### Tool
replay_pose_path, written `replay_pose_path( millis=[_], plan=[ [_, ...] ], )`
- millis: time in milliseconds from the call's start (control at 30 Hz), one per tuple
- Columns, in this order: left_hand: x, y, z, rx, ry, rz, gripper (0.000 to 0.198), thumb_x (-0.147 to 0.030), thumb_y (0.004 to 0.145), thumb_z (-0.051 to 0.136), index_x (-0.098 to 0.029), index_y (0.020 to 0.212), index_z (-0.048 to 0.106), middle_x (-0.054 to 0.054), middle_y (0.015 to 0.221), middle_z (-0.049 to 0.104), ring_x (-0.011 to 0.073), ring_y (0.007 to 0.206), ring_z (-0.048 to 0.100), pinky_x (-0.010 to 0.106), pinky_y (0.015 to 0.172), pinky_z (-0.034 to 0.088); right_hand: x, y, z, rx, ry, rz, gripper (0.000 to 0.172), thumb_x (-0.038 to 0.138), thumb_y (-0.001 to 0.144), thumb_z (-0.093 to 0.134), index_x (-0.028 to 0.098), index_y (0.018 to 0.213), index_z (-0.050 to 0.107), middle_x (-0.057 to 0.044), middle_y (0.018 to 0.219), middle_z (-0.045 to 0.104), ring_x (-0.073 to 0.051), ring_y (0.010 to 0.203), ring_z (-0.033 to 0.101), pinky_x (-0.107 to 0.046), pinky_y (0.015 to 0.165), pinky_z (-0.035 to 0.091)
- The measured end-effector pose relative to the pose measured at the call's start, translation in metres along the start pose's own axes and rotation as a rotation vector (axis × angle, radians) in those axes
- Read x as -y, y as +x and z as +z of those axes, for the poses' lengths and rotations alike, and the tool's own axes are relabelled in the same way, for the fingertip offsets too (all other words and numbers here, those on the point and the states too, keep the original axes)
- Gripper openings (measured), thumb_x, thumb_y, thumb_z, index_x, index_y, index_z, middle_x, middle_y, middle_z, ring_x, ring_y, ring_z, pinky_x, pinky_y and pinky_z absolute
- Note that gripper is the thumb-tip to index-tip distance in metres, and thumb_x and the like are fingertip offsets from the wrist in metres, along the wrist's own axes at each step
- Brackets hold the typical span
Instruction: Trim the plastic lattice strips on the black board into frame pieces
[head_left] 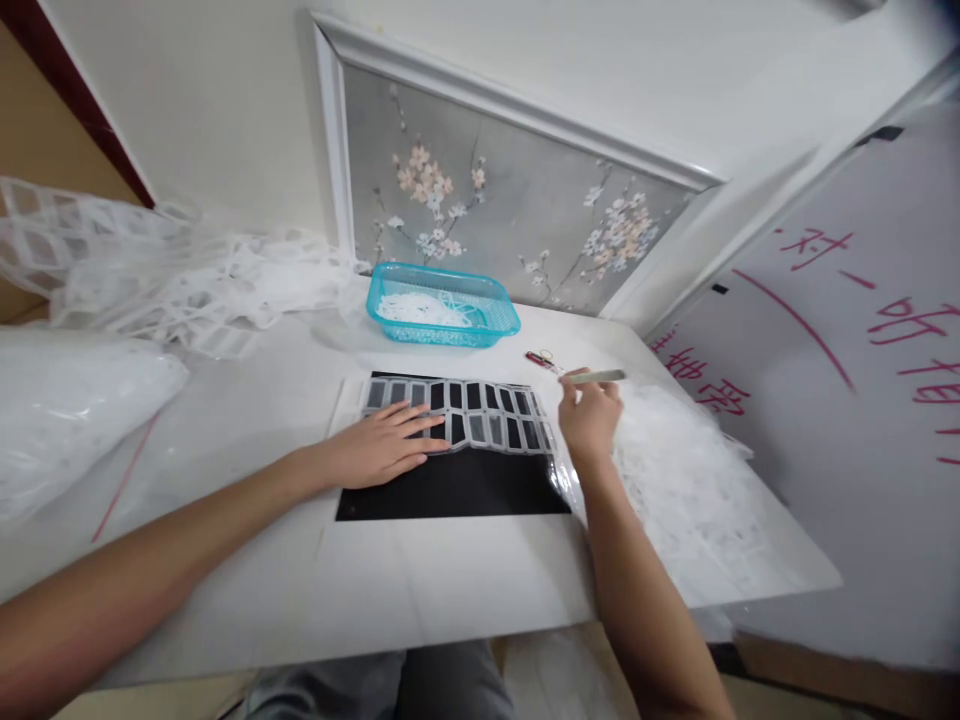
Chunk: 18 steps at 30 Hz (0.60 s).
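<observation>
A translucent plastic sheet with two rows of slanted rectangular cut-outs [496, 431] lies over a black mat [457, 487]. My left hand [386, 445] rests flat on the left part of that sheet, fingers spread. Just beyond the mat's right edge, my right hand [590, 418] grips a slim grey pen-shaped tool [598, 377] between thumb and fingers. Its working tip does not show clearly, so I cannot tell its exact kind. Crumpled clear film [564, 478] lies under my right wrist, by the sheet's right end.
Behind the mat stands a turquoise basket [495, 335] holding white plastic strips [424, 309]. A small red-handled tool [541, 361] lies right of it. Piles of clear plastic pieces [690, 480] cover the table's right side; netted plastic [225, 285] and a full bag [75, 410] occupy the left.
</observation>
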<state>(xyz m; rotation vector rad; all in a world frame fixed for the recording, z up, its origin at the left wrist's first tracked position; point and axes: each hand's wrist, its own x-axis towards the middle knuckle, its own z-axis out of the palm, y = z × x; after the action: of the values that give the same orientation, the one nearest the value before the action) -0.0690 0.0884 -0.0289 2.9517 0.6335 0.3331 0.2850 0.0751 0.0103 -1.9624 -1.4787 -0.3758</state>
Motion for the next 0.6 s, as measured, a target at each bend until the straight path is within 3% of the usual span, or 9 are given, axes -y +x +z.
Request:
replay_pose_path(
  millis=[100, 200, 300, 400, 600],
  plan=[
    [0.001, -0.001, -0.001, -0.031, -0.002, -0.006, 0.040, -0.038, 0.103, 0.039, -0.040, 0.143, 0.045, -0.002, 0.154, 0.042, 0.0242, 0.146, 0.032, 0.046, 0.121, 0.023, -0.029, 0.014, -0.015, -0.115, 0.015, 0.193, 0.035, 0.033, 0.088, 0.046, 0.012, 0.095, 0.073, -0.020, 0.092, 0.071, -0.038, 0.114, 0.051, -0.058, 0.097, 0.038],
    [-0.005, 0.001, -0.005, -0.056, 0.007, 0.003, 0.038, -0.037, 0.103, 0.039, -0.034, 0.140, 0.050, 0.001, 0.154, 0.042, 0.0242, 0.143, 0.037, 0.046, 0.120, 0.026, -0.016, -0.001, -0.022, -0.110, 0.165, 0.134, 0.032, 0.039, 0.088, 0.051, 0.016, 0.094, 0.074, -0.018, 0.118, 0.068, -0.037, 0.133, 0.040, -0.062, 0.110, 0.027],
    [-0.019, 0.007, -0.005, -0.086, 0.004, -0.006, 0.041, -0.042, 0.103, 0.038, -0.030, 0.141, 0.049, 0.002, 0.153, 0.044, 0.0245, 0.143, 0.037, 0.046, 0.119, 0.029, 0.022, -0.039, -0.013, 0.153, 0.453, -0.046, 0.028, 0.044, 0.088, 0.056, 0.023, 0.091, 0.074, -0.010, 0.133, 0.063, -0.032, 0.139, 0.037, -0.056, 0.116, 0.026],
    [-0.035, 0.014, 0.001, -0.077, 0.023, -0.048, 0.049, -0.050, 0.102, 0.038, -0.029, 0.146, 0.043, 0.003, 0.154, 0.043, 0.0255, 0.145, 0.033, 0.046, 0.120, 0.026, 0.050, -0.074, 0.001, 0.368, 0.589, -0.073, 0.021, 0.039, 0.088, 0.059, 0.023, 0.089, 0.072, -0.009, 0.134, 0.064, -0.032, 0.139, 0.039, -0.057, 0.117, 0.026],
    [-0.044, 0.018, 0.012, 0.042, 0.076, -0.074, 0.053, -0.054, 0.102, 0.030, -0.030, 0.149, 0.038, 0.002, 0.157, 0.036, 0.0276, 0.148, 0.028, 0.047, 0.122, 0.015, 0.053, -0.087, 0.009, 0.449, 0.595, -0.048, 0.015, 0.034, 0.087, 0.062, 0.022, 0.087, 0.071, -0.007, 0.135, 0.064, -0.034, 0.139, 0.040, -0.060, 0.115, 0.029]
  ],
)
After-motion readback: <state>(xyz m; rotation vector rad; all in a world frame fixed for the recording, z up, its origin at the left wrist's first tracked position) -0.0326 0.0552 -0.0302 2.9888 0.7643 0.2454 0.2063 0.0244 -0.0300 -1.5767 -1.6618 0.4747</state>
